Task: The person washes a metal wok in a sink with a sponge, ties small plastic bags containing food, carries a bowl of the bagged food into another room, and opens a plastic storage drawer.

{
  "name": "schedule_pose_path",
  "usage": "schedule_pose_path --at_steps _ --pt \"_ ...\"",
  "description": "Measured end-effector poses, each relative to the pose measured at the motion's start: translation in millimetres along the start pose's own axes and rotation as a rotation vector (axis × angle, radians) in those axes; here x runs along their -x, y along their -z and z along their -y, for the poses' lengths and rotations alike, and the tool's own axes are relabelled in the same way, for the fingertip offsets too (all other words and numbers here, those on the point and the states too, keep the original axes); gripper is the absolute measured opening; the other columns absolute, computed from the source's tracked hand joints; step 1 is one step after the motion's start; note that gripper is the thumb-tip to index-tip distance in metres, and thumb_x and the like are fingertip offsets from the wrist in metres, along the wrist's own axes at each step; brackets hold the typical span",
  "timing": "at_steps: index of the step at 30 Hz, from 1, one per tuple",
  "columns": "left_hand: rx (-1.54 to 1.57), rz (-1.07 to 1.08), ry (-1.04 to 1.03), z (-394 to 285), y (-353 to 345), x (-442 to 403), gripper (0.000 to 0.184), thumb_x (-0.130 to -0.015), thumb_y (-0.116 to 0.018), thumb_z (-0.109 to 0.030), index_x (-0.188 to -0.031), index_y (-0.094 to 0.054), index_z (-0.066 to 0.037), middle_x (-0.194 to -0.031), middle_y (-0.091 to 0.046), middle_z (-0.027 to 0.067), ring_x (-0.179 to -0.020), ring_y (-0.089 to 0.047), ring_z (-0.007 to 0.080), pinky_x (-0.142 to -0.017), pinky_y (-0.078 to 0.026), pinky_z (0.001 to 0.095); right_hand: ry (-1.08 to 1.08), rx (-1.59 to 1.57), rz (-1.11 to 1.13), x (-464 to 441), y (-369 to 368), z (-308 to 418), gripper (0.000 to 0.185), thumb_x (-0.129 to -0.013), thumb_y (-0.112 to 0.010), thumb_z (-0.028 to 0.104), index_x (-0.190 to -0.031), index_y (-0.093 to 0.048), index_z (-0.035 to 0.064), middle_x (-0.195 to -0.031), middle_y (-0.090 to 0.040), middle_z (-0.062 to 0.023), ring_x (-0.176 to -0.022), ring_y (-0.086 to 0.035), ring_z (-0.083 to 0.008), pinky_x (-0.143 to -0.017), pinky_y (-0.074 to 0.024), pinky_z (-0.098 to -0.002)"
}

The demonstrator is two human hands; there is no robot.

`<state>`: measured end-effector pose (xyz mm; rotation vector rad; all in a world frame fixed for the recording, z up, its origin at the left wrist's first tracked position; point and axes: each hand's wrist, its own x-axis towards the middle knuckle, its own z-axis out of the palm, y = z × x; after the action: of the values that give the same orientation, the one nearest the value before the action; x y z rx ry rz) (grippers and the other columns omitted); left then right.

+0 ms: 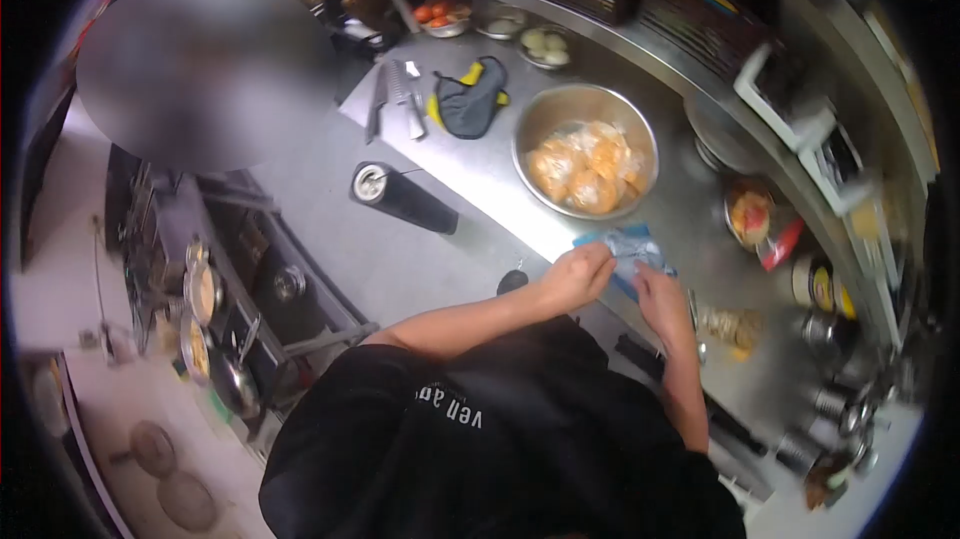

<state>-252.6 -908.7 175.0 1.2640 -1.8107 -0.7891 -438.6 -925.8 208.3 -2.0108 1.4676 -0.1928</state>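
Both the left hand (580,277) and the right hand (660,297) of a person in a black shirt (480,449) meet at a blue plastic bag (630,239), near the front edge of a steel counter (480,169). The left fingertips are drawn together, pinching the bag's near side. The right fingers touch its opposite side, but blur makes it impossible to tell whether they are clamped. Just beyond the bag, a wide metal bowl (548,117) holds orange food (590,174) in what looks like clear plastic. Farther left on the counter lie a grey and yellow cloth item (470,99) and knives (408,104). The step in hand appears to be working the bag between the fingers; the next move seems to call for a steady left pinch and careful right fingertips.
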Motion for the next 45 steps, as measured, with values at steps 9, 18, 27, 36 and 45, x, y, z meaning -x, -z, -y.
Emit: schedule_pose_path --at_steps 9,18,27,36,45 --pt "0.006 -0.394 0.063 12 120 66 0.01 -0.087 -0.053 -0.006 -0.08 -0.05 0.0 -0.092 -0.056 0.0138 -0.087 -0.058 0.0272 -0.077 -0.046 0.0349 -0.413 -0.891 -0.025 -70 0 -17 0.056 -0.091 -0.055 0.027 -0.132 -0.035 -0.0054 -0.11 -0.058 -0.0181 -0.093 -0.063 -0.0253 -0.08 -0.0529 -0.0321" --pt "0.608 -0.899 0.299 61 244 163 0.009 -0.088 -0.05 -0.006 -0.08 -0.048 -0.003 -0.083 -0.053 0.0033 -0.073 -0.053 0.0123 -0.067 -0.046 0.0285 -0.517 -1.878 -0.128 -170 -133 0 0.061 -0.075 -0.044 -0.001 -0.134 -0.029 -0.0017 -0.133 -0.038 -0.022 -0.115 -0.046 -0.0408 -0.092 -0.0446 -0.0577" --pt "0.442 -0.86 0.617 171 435 284 0.018 -0.092 -0.053 -0.021 -0.095 -0.058 -0.003 -0.067 -0.052 -0.0012 -0.057 -0.047 0.0077 -0.055 -0.04 0.0235 -0.498 -1.641 -0.396 -172 -122 129 0.065 -0.065 -0.044 0.0 -0.129 -0.035 -0.0036 -0.122 -0.047 -0.0238 -0.103 -0.055 -0.041 -0.082 -0.0542 -0.0527" --pt "0.418 -0.265 0.528 281 612 219 0.04 -0.092 -0.053 -0.034 -0.113 -0.057 0.0 -0.072 -0.065 0.0059 -0.067 -0.057 0.0092 -0.069 -0.045 0.0251 -0.451 -1.409 -0.288 -252 -183 385 0.027 -0.072 -0.05 0.006 -0.096 -0.052 -0.0075 -0.072 -0.06 -0.0109 -0.048 -0.058 -0.0193 -0.038 -0.0511 -0.022" --pt "0.719 -0.283 0.718 420 806 173 0.067 -0.09 -0.042 -0.055 -0.13 -0.042 -0.002 -0.094 -0.066 0.0028 -0.09 -0.053 0.009 -0.072 -0.043 0.0229 -0.421 -1.146 0.263 -458 -344 636 0.031 -0.071 -0.051 0.009 -0.095 -0.051 -0.0103 -0.073 -0.06 -0.0169 -0.042 -0.055 -0.0232 -0.033 -0.0502 -0.0262"
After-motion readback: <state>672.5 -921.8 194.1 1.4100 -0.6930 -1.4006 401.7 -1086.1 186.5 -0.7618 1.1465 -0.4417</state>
